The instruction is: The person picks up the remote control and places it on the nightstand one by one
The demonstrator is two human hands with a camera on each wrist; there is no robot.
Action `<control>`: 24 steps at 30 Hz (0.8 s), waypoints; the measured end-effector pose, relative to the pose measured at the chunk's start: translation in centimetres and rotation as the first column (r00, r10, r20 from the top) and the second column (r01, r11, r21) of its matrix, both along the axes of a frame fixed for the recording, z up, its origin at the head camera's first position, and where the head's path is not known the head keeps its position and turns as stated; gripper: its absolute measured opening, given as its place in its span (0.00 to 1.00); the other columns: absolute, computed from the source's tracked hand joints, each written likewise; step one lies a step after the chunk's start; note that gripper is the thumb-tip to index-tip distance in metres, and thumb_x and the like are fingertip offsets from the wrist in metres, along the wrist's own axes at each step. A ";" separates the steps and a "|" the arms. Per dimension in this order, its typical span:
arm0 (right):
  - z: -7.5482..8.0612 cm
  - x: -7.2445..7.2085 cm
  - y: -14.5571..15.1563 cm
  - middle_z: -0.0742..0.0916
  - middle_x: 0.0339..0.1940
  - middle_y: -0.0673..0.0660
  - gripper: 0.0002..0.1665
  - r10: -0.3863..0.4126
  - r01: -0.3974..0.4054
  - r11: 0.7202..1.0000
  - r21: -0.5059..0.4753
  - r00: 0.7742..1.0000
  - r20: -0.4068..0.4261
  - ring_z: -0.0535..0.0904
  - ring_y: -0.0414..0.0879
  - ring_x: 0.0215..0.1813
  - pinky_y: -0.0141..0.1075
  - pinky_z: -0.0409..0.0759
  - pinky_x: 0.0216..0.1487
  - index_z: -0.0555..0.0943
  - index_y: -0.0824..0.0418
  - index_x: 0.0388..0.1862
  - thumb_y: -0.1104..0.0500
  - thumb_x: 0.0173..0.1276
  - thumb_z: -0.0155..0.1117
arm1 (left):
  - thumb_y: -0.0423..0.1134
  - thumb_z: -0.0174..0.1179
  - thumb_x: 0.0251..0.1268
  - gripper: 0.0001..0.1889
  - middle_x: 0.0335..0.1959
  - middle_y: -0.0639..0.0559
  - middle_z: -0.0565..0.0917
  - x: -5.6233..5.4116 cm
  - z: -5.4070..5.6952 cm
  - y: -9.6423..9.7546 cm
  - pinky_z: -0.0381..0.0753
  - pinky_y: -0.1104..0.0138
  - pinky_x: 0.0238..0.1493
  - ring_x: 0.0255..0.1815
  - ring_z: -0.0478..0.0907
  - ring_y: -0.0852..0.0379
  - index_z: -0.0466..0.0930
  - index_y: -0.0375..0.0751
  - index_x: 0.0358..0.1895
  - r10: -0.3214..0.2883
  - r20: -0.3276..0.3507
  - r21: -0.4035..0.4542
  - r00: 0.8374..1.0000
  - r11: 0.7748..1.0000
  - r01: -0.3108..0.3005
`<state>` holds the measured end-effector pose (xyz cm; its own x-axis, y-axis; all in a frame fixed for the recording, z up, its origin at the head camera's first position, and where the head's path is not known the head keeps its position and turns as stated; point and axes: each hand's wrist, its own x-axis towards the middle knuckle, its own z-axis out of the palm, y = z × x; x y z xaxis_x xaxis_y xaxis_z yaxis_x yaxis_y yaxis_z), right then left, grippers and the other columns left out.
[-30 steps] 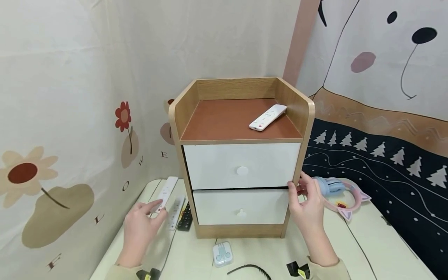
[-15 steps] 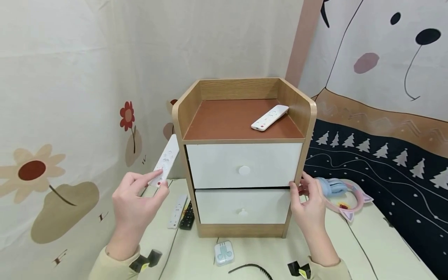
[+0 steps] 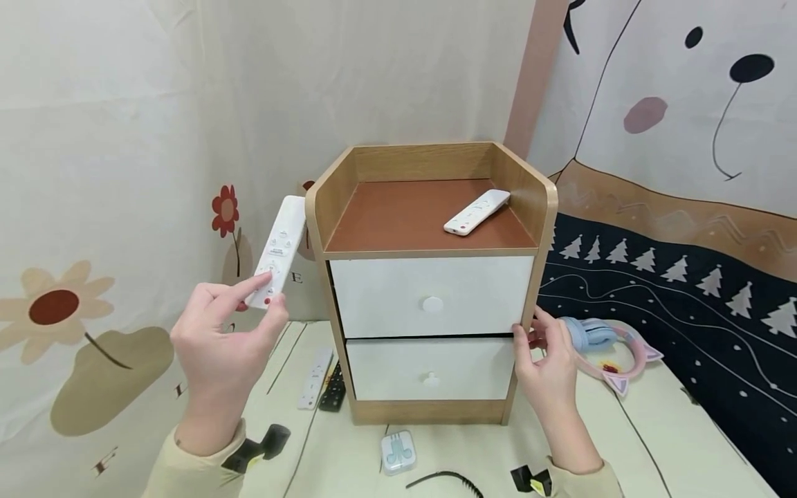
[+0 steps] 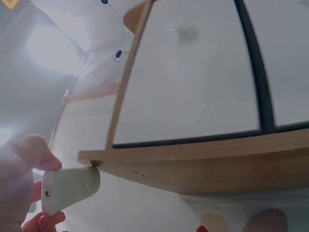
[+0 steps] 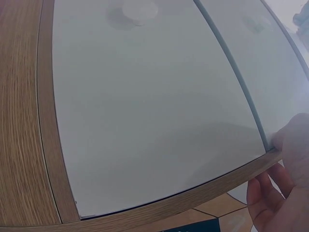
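White remote: up in the air at left of cabinet, level with top shelf; tilted, upper end right by left side wall, touching or not can't tell.
Left hand: pinching lower end of white remote between thumb and fingers.
Right hand: gripping right edge of cabinet, thumb at front, fingers round the side.
Pinch: likely weak spot; held at one end only, so could twist or slip out on a knock, down to table or onto grey-white remote and black remote by cabinet foot.
Left side wall: could catch the upper end on too low or too close a pass; raised above the shelf, hence the risk.
Second remote: lying slantwise on right part of shelf; might get bumped by a long reach across.
Cabinet: could shift or tip from a hard bump at left or uneven pull at right.
Remote height vs 1 s ago: up from near table to shelf level; about upper drawer level at 0.5 s ago.
Unchanged: right hand on same edge, second remote in same spot.
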<state>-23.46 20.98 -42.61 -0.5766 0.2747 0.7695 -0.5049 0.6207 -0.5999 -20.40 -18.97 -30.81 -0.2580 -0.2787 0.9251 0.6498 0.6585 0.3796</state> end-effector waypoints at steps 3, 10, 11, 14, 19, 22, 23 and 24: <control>0.0 0.1 0.0 0.84 0.47 0.66 0.26 0.000 0.000 1.000 -0.003 1.000 0.005 0.74 0.23 0.45 0.10 0.73 0.50 0.79 0.71 0.70 0.68 0.75 0.71 | 0.35 0.74 0.53 0.15 0.29 0.41 0.78 0.1 0.8 0.3 0.62 0.80 0.35 0.37 0.75 0.72 0.97 0.40 0.46 0.013 -0.058 0.007 0.998 1.000 -0.012; 0.2 0.2 0.0 0.84 0.47 0.66 0.27 -0.012 0.012 1.000 -0.002 1.000 0.020 0.74 0.24 0.45 0.09 0.72 0.51 0.78 0.70 0.71 0.67 0.76 0.71 | 0.39 0.73 0.52 0.15 0.27 0.36 0.78 -0.6 2.5 0.3 0.59 0.80 0.36 0.35 0.71 0.75 0.98 0.42 0.44 0.093 -0.145 0.047 0.985 0.995 -0.087; 0.3 0.2 0.0 0.84 0.47 0.66 0.27 -0.013 0.013 1.000 0.000 1.000 0.017 0.74 0.24 0.45 0.09 0.72 0.51 0.78 0.71 0.70 0.67 0.76 0.71 | 0.40 0.73 0.52 0.15 0.26 0.38 0.78 -0.6 2.7 0.2 0.59 0.79 0.36 0.35 0.70 0.76 0.98 0.43 0.44 0.105 -0.144 0.060 0.984 0.994 -0.097; 0.3 0.2 0.0 0.84 0.46 0.67 0.27 -0.008 0.008 1.000 0.004 1.000 0.000 0.74 0.25 0.45 0.09 0.72 0.51 0.79 0.72 0.70 0.68 0.75 0.71 | 0.40 0.74 0.52 0.14 0.26 0.55 0.78 -0.4 3.1 -0.1 0.60 0.79 0.36 0.35 0.71 0.77 0.98 0.44 0.44 0.116 -0.126 0.109 0.985 0.989 -0.103; 0.3 0.1 -0.1 0.84 0.45 0.67 0.26 -0.003 0.003 1.000 0.013 1.000 -0.013 0.74 0.25 0.45 0.09 0.72 0.51 0.79 0.73 0.69 0.68 0.74 0.71 | 0.36 0.75 0.51 0.13 0.31 0.74 0.75 0.4 3.7 -0.1 0.58 0.79 0.33 0.35 0.75 0.76 0.98 0.41 0.42 0.090 -0.131 0.190 0.987 0.980 -0.064; 0.2 0.1 -0.1 0.84 0.45 0.66 0.27 -0.005 0.005 1.000 0.014 1.000 -0.009 0.74 0.26 0.45 0.09 0.72 0.50 0.79 0.72 0.69 0.68 0.74 0.71 | 0.36 0.75 0.50 0.12 0.30 0.73 0.75 0.8 4.1 0.3 0.56 0.81 0.31 0.34 0.75 0.75 0.98 0.38 0.40 0.071 -0.166 0.210 0.984 0.977 -0.036; 0.2 0.1 -0.1 0.84 0.46 0.66 0.27 -0.005 0.005 1.000 0.013 1.000 -0.007 0.74 0.26 0.45 0.09 0.72 0.50 0.79 0.72 0.69 0.68 0.74 0.71 | 0.36 0.75 0.49 0.12 0.30 0.72 0.75 0.9 4.2 0.5 0.56 0.81 0.31 0.33 0.74 0.74 0.98 0.38 0.39 0.067 -0.180 0.211 0.981 0.977 -0.028; 0.2 0.1 -0.1 0.84 0.46 0.66 0.27 -0.005 0.005 1.000 0.012 1.000 -0.004 0.74 0.27 0.45 0.09 0.71 0.50 0.79 0.72 0.69 0.68 0.75 0.71 | 0.36 0.75 0.49 0.12 0.29 0.70 0.76 0.9 4.4 0.7 0.57 0.81 0.32 0.33 0.74 0.74 0.97 0.37 0.39 0.065 -0.195 0.208 0.979 0.978 -0.023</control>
